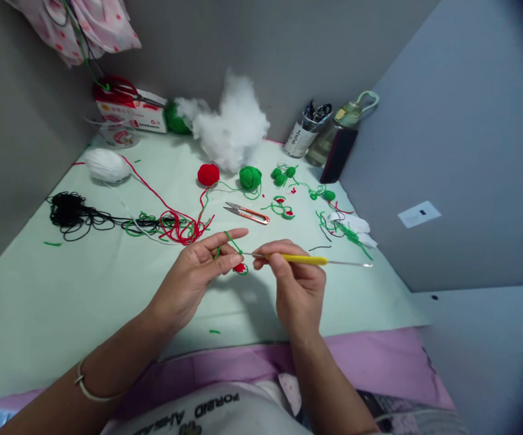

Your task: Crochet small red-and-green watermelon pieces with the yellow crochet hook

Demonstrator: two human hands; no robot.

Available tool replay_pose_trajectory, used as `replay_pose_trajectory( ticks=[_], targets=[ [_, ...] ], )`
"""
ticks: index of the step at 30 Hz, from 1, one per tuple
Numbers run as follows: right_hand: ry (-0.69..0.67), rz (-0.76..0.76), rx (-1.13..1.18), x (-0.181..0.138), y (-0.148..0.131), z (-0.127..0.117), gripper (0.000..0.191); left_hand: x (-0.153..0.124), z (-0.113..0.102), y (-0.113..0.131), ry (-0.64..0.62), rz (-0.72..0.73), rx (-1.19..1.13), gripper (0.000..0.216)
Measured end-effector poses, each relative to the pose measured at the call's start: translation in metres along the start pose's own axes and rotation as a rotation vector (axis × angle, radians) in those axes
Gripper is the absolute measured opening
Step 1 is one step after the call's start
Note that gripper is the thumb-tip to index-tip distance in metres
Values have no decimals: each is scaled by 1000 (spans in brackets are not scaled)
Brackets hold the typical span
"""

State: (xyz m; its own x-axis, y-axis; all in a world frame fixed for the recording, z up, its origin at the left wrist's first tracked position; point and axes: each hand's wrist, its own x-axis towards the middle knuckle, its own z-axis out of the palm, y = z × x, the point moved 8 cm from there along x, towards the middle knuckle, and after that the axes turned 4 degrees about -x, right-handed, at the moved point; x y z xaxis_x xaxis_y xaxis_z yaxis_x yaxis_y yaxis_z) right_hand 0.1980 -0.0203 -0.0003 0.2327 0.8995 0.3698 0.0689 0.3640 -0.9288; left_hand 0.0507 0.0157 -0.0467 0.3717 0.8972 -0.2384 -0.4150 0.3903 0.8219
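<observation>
My left hand [198, 272] pinches a small red and green crochet piece [240, 268] between thumb and fingers, with green yarn [231, 240] looped over the outstretched index finger. My right hand [295, 281] is closed round a crochet hook with a yellow handle [309, 260], its tip pointing left into the piece. Both hands hover above the pale green table [84, 290].
Behind the hands lie red-handled thread snips [247, 212], a red yarn ball [208, 174], a green yarn ball [250, 177], a white yarn ball [106, 165], tangled black yarn [69, 211], white stuffing [232, 127], small finished pieces [283, 208], a pen cup [302, 136] and a bottle [334, 130].
</observation>
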Motion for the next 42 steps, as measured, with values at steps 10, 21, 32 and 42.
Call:
replay_pose_trajectory(
  ticks=[10,21,32,42],
  targets=[
    [93,-75,-23,-1,-8,-5,16,2,-4,-3,-16,11,-3,42],
    [4,-26,-46,-2,-3,-2,15,2,-2,-2,-18,35,74,41],
    [-38,-26,-96,-2,-6,-3,15,3,-1,0,-85,139,207,52],
    [-47,87,79,-4,13,-4,13,1,0,5,-97,108,229,73]
  ],
)
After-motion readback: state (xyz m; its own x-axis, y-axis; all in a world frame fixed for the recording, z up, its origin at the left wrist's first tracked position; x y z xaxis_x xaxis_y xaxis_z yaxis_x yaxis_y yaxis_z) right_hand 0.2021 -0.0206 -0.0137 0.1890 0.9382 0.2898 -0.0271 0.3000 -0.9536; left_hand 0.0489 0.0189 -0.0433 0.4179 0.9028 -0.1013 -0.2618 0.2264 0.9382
